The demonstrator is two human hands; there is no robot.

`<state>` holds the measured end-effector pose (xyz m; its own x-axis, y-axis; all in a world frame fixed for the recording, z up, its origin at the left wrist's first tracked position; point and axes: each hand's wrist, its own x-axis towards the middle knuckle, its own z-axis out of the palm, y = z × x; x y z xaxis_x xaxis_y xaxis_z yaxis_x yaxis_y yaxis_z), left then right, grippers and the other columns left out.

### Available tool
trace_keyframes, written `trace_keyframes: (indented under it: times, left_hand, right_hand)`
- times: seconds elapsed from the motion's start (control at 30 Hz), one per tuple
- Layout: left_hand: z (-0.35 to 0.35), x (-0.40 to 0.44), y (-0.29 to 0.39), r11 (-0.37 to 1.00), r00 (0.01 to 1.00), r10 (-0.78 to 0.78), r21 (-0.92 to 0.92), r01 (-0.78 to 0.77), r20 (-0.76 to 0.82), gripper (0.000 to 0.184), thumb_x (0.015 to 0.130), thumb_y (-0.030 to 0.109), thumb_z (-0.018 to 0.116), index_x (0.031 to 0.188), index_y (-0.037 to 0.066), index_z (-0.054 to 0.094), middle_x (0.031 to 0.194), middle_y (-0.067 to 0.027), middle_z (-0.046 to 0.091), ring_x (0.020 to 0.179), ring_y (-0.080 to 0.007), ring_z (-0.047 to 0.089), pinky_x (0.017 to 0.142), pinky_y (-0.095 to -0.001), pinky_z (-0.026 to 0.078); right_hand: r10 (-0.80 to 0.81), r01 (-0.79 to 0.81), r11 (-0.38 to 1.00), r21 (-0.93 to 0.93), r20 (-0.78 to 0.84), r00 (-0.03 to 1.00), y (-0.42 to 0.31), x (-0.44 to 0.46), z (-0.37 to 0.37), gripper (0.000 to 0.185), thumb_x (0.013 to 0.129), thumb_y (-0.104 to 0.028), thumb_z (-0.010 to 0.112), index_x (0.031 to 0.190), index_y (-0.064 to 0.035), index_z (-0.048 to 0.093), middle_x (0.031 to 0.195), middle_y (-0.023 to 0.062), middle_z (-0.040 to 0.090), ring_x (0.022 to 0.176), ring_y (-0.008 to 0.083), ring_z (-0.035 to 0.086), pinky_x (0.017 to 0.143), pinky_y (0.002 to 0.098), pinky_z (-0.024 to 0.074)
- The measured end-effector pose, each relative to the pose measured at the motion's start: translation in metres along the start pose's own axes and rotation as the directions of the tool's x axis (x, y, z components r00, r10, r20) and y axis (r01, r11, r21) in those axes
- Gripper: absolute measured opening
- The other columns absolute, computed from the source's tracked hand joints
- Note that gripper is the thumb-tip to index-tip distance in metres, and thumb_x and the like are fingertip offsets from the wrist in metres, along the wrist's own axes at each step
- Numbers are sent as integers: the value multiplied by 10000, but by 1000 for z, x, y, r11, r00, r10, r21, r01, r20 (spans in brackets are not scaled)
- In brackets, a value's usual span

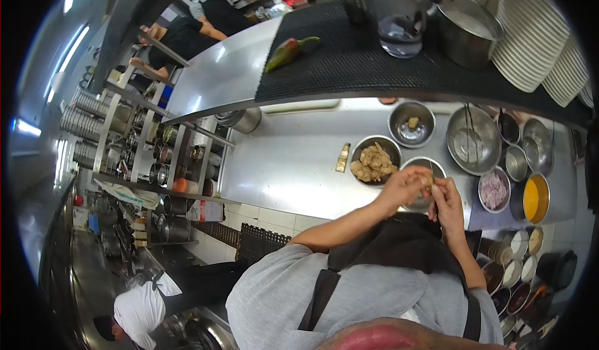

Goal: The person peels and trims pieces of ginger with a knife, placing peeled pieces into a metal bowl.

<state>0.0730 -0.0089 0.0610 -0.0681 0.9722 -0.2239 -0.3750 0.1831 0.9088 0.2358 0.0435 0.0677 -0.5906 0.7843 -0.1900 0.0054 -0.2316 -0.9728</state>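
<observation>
My left hand and my right hand meet in front of my apron, fingers pinched together above a steel bowl. Between the fingertips is a small yellowish-brown piece that looks like ginger. A thin, narrow thing sticks up beside them; its kind is too small to tell. Just left of my hands, a metal bowl is heaped with knobbly ginger pieces. Behind it, another steel bowl contains one small pale-yellow piece. What my right fingers grip is mostly hidden.
To the right are a large steel bowl, chopped onion and a yellow-filled container. A gold packet lies left. Above, a shelf bears a pepper, a water jug and stacked plates. Co-workers stand left.
</observation>
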Motion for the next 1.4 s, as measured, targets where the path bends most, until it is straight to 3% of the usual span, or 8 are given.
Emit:
trace_keyframes:
  times: [0.1, 0.23, 0.33, 1.0, 1.1, 1.2, 1.27, 1.4]
  left_hand:
    - [-13, 6, 9, 988, 998, -67, -140, 64, -19, 326, 929, 163, 548, 1219, 15, 550, 979, -79, 645, 794, -130, 643, 483, -196, 446]
    - [-31, 7, 15, 938, 1000, -13, -345, 9, -9, 382, 919, 125, 546, 1281, 14, 496, 1035, -108, 623, 875, -212, 660, 504, -223, 472]
    - [-33, 5, 20, 930, 1000, -18, -367, 13, -9, 381, 923, 88, 537, 1298, 28, 501, 1064, -78, 606, 907, -189, 643, 520, -235, 459]
    - [-10, -1, 11, 996, 996, 61, -63, -57, 67, 213, 922, 102, 569, 1121, 32, 535, 934, -97, 620, 761, -161, 622, 489, -220, 430]
    - [-7, -2, 12, 997, 996, 66, -41, -64, 60, 209, 921, 97, 570, 1116, 27, 538, 923, -93, 620, 750, -151, 614, 495, -215, 426]
    - [-4, -3, 15, 997, 996, 79, 2, -80, 39, 211, 918, 89, 571, 1115, 23, 539, 909, -91, 618, 734, -139, 602, 503, -210, 423]
    - [-2, -4, 15, 996, 995, 90, 24, -91, 30, 188, 915, 77, 573, 1089, 18, 538, 880, -93, 613, 707, -126, 588, 503, -209, 414]
    - [-1, -4, 12, 995, 994, 103, 5, -104, 32, 159, 911, 68, 576, 1055, 14, 534, 859, -96, 608, 692, -117, 581, 503, -209, 404]
  right_hand:
    - [2, -2, 998, 57, -9, 1000, -1, 1, 1, 222, 978, -162, 489, 1132, -3, 476, 826, 100, 616, 408, 106, 513, 346, 201, 368]
    - [-71, 70, 994, -80, 0, 997, 2, -1, -6, 330, 973, -157, 477, 1275, -25, 500, 859, 80, 667, 497, 90, 569, 420, 208, 423]
    - [-81, 82, 973, -214, 12, 997, -5, -6, -4, 415, 954, -159, 498, 1364, -109, 472, 847, 74, 663, 499, 103, 568, 486, 252, 459]
    - [-377, 378, 799, -467, 101, 921, 1, -15, -4, 466, 944, -152, 514, 1398, -90, 433, 872, 115, 669, 477, 142, 540, 555, 289, 478]
    - [-303, 321, 857, -403, 111, 947, 4, -14, -5, 464, 940, -144, 513, 1393, -83, 435, 838, 109, 661, 575, 186, 600, 636, 316, 489]
    - [-436, 428, 796, -428, 85, 896, 13, -10, -5, 448, 941, -136, 509, 1380, -75, 444, 807, 103, 647, 693, 217, 631, 703, 335, 491]
    - [-323, 339, 851, -401, 110, 940, 3, -12, -6, 413, 938, -137, 514, 1341, -61, 467, 848, 128, 654, 789, 237, 647, 749, 348, 491]
    - [-351, 345, 815, -465, 79, 933, 4, -8, -4, 378, 936, -144, 522, 1299, -51, 477, 875, 140, 657, 798, 240, 652, 748, 355, 492]
